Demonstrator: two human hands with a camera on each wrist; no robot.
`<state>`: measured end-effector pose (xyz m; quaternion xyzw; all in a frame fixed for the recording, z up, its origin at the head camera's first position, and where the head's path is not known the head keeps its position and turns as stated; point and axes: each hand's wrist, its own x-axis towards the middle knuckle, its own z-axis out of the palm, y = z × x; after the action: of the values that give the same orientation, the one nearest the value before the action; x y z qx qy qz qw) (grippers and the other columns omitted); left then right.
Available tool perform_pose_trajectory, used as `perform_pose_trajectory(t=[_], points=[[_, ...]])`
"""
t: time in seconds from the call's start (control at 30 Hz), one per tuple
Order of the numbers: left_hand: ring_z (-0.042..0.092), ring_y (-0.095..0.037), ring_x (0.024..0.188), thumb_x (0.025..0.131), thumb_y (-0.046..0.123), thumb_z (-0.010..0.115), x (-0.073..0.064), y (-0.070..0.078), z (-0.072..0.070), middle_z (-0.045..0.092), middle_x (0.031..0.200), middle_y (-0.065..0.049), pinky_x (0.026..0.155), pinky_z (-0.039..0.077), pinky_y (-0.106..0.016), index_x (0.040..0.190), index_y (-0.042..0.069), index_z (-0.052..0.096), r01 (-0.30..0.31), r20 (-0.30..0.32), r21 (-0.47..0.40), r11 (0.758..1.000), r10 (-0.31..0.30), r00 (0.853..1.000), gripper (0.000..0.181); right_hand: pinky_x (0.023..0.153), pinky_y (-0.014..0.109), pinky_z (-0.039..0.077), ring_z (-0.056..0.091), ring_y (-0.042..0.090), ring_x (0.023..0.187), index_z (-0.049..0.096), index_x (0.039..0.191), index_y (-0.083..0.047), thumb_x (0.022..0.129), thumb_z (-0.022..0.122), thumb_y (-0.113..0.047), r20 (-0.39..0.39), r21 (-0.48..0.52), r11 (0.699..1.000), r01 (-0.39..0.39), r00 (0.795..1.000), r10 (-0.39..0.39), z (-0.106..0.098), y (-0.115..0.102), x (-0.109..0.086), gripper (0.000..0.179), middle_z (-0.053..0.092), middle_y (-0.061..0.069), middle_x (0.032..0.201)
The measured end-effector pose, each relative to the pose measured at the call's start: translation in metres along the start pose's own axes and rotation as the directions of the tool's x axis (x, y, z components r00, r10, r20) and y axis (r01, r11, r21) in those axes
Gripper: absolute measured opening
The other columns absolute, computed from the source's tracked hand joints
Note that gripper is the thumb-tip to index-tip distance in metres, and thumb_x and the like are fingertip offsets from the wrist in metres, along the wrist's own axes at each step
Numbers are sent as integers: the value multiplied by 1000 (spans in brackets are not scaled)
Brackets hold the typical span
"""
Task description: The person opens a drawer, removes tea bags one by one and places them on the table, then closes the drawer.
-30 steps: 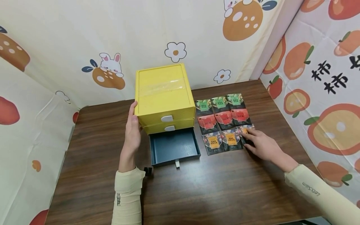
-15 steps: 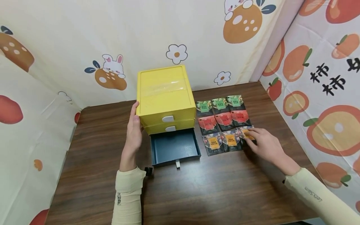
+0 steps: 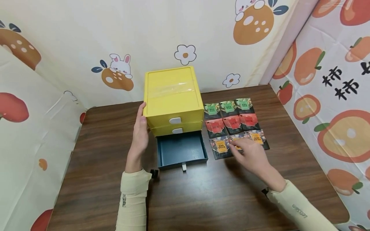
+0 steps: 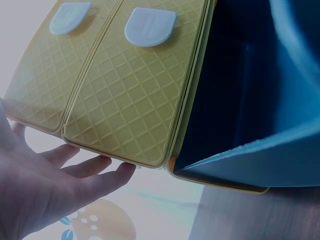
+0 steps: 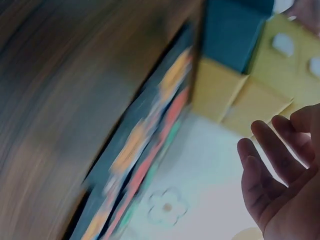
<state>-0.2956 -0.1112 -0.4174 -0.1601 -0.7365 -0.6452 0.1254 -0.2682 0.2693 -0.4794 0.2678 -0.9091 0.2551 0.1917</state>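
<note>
A yellow drawer box [image 3: 173,99] with white tabs stands on the table, its dark blue bottom drawer [image 3: 181,149] pulled out and bare inside. My left hand [image 3: 140,138] rests along the box's left side; in the left wrist view its fingertips [image 4: 125,170] touch the side edge with fingers extended. To the right of the box, flat packets lie in three rows: green-labelled [image 3: 228,108], red-labelled [image 3: 232,124] and orange-labelled [image 3: 221,147]. My right hand [image 3: 251,154] hovers over the orange row, partly covering its middle packet. Its fingers [image 5: 275,150] are loosely bent around nothing.
The brown wooden table [image 3: 202,199] extends in front of the box and to both sides. Behind it hangs a cream curtain [image 3: 150,29] printed with rabbits. A fruit-printed sheet [image 3: 332,106] borders the right side. A white drawer tab [image 3: 184,166] juts forward.
My right hand has moved left from the rightmost orange-labelled packet to over the middle one, uncovering the rightmost. My left hand stays against the box.
</note>
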Motion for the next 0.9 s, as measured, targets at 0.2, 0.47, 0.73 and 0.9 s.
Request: perform_pose_trajectory(t=[0.2, 0.47, 0.73, 0.9], points=[[46, -29, 108, 106, 32, 26, -2, 0, 0, 37, 138, -16, 84, 45, -40, 154, 9, 19, 24, 9, 1, 1000, -24, 1000, 54, 46, 27, 44, 56, 10, 54, 71, 80, -10, 83, 70, -12, -61, 70, 995, 77, 995, -73, 23, -41, 5, 2, 68, 0, 73], [44, -28, 113, 107, 24, 23, 0, 2, -2, 32, 145, -17, 87, 44, -39, 154, 6, 17, 11, 1, 22, 1000, -11, 1000, 51, 47, 14, 39, 50, -1, 51, 68, 74, -19, 84, 73, -21, 16, 160, 984, 82, 996, -85, 56, -84, -1, 11, 62, -11, 66], [44, -28, 114, 107, 23, 23, 0, 3, -1, 31, 146, -17, 88, 43, -40, 155, 7, 17, 31, 0, 19, 999, -31, 1000, 51, 44, 18, 33, 39, -3, 47, 67, 72, -26, 87, 71, -31, 206, 97, 994, -55, 978, 34, 88, -113, -7, 17, 53, -17, 58], [43, -28, 118, 107, 20, 23, -1, 4, -2, 29, 148, -16, 91, 42, -40, 155, 6, 17, 39, -3, 20, 999, -39, 999, 50, 44, 20, 32, 37, -2, 45, 61, 64, -29, 87, 69, -42, 291, 86, 988, -130, 951, 100, 99, -124, -8, 28, 42, -21, 52]])
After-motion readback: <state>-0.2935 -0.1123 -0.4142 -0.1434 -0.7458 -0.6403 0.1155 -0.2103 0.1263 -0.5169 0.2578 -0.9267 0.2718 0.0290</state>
